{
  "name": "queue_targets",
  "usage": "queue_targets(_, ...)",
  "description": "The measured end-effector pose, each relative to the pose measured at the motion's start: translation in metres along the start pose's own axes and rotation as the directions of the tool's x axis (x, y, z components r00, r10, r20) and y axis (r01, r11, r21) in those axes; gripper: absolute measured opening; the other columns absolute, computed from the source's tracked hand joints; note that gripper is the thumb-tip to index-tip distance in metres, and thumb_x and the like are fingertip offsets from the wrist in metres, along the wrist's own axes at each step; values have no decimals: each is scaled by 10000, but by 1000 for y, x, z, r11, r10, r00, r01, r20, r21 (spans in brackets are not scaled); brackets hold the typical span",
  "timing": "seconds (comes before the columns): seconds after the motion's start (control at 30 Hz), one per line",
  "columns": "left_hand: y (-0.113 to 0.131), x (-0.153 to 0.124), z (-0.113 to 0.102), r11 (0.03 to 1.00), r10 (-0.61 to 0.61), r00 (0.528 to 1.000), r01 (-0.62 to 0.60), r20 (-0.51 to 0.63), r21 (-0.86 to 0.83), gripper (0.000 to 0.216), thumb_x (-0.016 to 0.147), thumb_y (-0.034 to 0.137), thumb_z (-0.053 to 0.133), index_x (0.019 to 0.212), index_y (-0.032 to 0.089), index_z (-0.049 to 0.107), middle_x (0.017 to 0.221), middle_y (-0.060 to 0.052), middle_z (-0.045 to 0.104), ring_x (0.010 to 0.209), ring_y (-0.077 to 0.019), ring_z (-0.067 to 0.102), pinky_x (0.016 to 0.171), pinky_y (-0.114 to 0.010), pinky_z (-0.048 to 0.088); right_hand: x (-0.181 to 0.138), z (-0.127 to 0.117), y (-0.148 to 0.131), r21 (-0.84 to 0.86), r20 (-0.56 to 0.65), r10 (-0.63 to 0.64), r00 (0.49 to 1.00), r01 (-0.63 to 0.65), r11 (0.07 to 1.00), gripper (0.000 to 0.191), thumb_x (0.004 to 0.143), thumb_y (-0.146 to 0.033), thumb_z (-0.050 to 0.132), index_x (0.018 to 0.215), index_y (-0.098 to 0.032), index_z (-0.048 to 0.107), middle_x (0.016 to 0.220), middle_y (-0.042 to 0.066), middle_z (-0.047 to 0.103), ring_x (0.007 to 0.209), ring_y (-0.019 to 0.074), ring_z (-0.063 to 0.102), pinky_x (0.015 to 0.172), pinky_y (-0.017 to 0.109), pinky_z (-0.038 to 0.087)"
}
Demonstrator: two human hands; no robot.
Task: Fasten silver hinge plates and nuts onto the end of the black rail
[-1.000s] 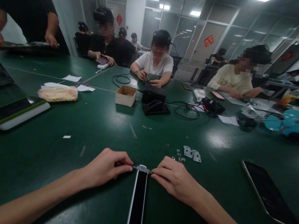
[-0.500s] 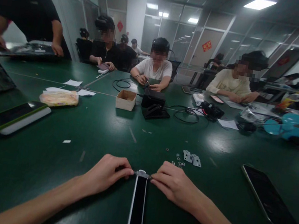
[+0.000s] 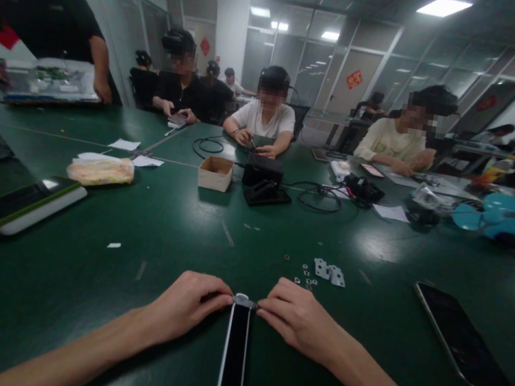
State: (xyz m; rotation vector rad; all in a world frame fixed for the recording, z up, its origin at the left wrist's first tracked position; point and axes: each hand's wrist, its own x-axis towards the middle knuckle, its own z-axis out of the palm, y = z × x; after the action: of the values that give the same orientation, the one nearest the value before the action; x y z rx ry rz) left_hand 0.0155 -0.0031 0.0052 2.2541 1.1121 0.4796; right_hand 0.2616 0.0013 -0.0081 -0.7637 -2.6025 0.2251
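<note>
— At the green table, where is the bar, and how is it held?

— It points away from the person, between the two forearms. The left hand and the right hand pinch, thumb against fingers, at opposite ends of the cross-piece, on its far end. What else the fingertips hide, I cannot tell.

— Why from both sides?

— Probably so that the cross-piece is steady. The rings and the plates lie just beyond the right hand, I suppose for easy reach.

— And how does the bar look?

— Long and narrow, with a black face, pale edges and a rounded whitish tip; the cross-piece is grey.
</note>
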Motion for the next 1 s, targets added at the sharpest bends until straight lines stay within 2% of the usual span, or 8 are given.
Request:
queue_targets(0.1,-2,0,2,998,44,999,-44,-1,39,216,943,265,478,976,169,669,897,-35,708,780,-161,647,732,-264,478,0,-1,0,-2,3,6,1000,-6,1000,160,911,-189,537,937,-126,682,815,71,635,730,164,546,618,274,470)
queue_targets(0.27,-4,-1,-3,986,65,996,-73,54,151,200,912,255,556,1064,152,636,906,-44,679,749,-159,626,665,-248,474,-1,-3,3,5,42,30,999,-31,1000,130,899,-196,567,939,-138,676,849,65,644,758,164,564,645,277,486)
queue_targets(0.37,-3,-1,-6,974,65,995,-79,73,211,195,883,213,590,1062,143,627,884,-43,662,746,-162,615,649,-244,465,-1,-5,6,16,26,29,999,-29,999,117,885,-184,589,943,-125,671,859,71,641,773,170,568,656,285,497)
queue_targets(0.53,2,-3,-10,951,47,996,-67,72,300,253,856,240,605,1094,155,607,891,-51,656,768,-197,604,676,-301,454,-2,-9,7,29,-92,-3,996,5,1000,177,924,-161,505,991,-96,656,886,101,642,801,184,566,667,313,514)
queue_targets(0.67,1,-5,-8,941,161,985,-133,-65,311,248,869,257,523,1090,162,582,926,-68,653,840,-218,590,760,-358,433,2,-10,-3,88,-233,13,972,8,996,228,933,-134,466,1089,-97,628,926,113,644,826,179,575,686,313,523)
queue_targets(0.77,0,-7,-4,938,244,949,-178,-202,299,238,886,256,479,1090,165,560,922,-73,650,847,-215,583,775,-363,427,6,-4,-17,206,-319,76,945,-10,979,229,930,-148,470,1100,-142,624,911,89,659,810,166,592,684,301,526)
queue_targets(0.83,2,-8,-1,930,303,919,-227,-251,289,213,909,257,472,1084,166,553,921,-73,653,832,-203,590,755,-343,433,9,1,-28,312,-339,162,927,-52,949,196,915,-173,510,1072,-166,627,857,60,661,759,151,599,661,283,523)
queue_targets(1.0,11,-10,8,858,489,844,-420,-221,295,174,970,252,452,1074,170,565,901,-69,679,786,-165,624,704,-289,437,11,10,-48,536,-282,397,874,-199,821,59,840,-230,607,866,-177,615,768,14,635,666,119,598,616,234,510)
